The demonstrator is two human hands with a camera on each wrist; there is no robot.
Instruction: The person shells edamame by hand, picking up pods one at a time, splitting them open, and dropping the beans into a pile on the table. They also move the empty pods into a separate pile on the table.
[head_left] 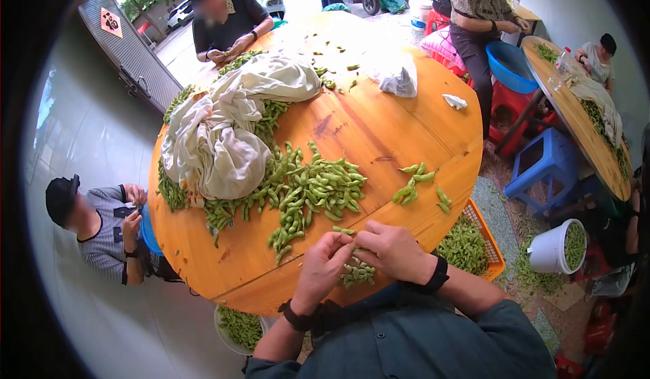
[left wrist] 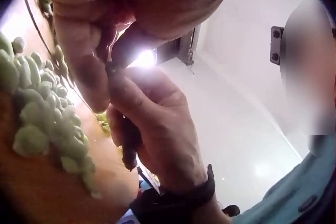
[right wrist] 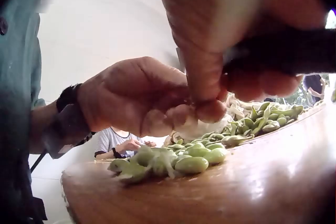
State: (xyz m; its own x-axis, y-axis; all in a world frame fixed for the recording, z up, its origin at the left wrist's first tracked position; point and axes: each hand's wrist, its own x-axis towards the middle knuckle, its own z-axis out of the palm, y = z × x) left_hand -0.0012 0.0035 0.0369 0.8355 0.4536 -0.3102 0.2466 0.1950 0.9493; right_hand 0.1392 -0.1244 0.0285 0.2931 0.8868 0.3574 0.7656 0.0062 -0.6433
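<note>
Just above the table's near edge, my left hand (head_left: 321, 268) and right hand (head_left: 399, 253) meet at the fingertips, thumbs and forefingers pinched together. The small soybean pod between them is mostly hidden by the fingers. In the left wrist view a dark pod-like shape (left wrist: 131, 142) shows under the curled fingers of my right hand (left wrist: 168, 124). Below the hands lies a small heap of shelled green beans (head_left: 357, 273), seen close up as plump beans (right wrist: 191, 165) in the right wrist view. A larger pile of unshelled pods (head_left: 321, 182) spreads just beyond.
A crumpled white cloth (head_left: 223, 135) covers more pods on the round wooden table (head_left: 406, 128). Loose pods (head_left: 406, 191) lie to the right. An orange crate (head_left: 497, 260) and white buckets (head_left: 542, 249) stand below. Other people sit around this table and another.
</note>
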